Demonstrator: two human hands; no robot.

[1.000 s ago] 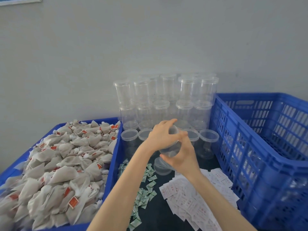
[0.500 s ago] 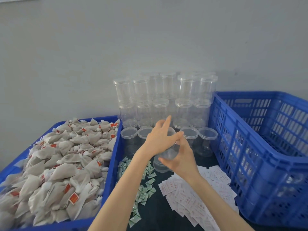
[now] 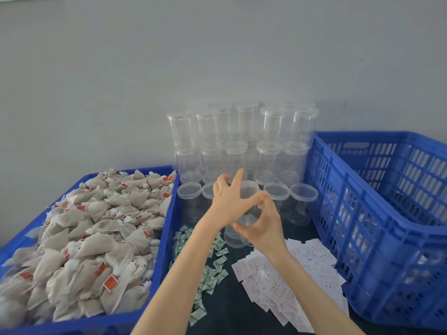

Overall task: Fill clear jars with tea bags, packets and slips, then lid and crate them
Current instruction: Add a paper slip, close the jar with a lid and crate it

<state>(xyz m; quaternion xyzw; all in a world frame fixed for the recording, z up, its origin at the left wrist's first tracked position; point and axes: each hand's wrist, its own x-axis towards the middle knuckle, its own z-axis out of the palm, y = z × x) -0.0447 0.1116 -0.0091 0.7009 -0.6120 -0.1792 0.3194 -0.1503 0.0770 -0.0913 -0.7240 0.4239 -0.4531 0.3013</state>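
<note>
Held mid-air at the centre of the view: one clear jar (image 3: 250, 209), gripped low by the right hand (image 3: 262, 222), fingers curled round its base. On top, the left hand (image 3: 229, 201), thumb and middle fingers curved over the rim, index finger pointing straight up toward 12 o'clock. Probably twisting a lid off or on; cannot tell which, since the clear plastic hides the lid against the jar. Nothing seen inside the jar, so filling likely not begun.

Just below the hands, toward 6 o'clock, a small stack of loose lids (image 3: 235, 238) on the dark table (image 3: 242, 315), close enough for dropping the next lid without reaching. At 12 o'clock, stacked empty jars (image 3: 242, 141) against the wall, with a front row within arm's length. At 9 o'clock, a blue tray (image 3: 167, 226) heaped with tea bags (image 3: 96, 233), beside the left hand for quick grabbing. At 6 to 7 o'clock, green packets (image 3: 212, 269) scattered on the table. At 5 o'clock, white slips (image 3: 278, 286) spread flat, easy for the right hand to pick singly. At 3 o'clock, a deep blue crate (image 3: 377, 213) touching the jar stack, waiting for finished jars; contents too dim to make out through the slats.
</note>
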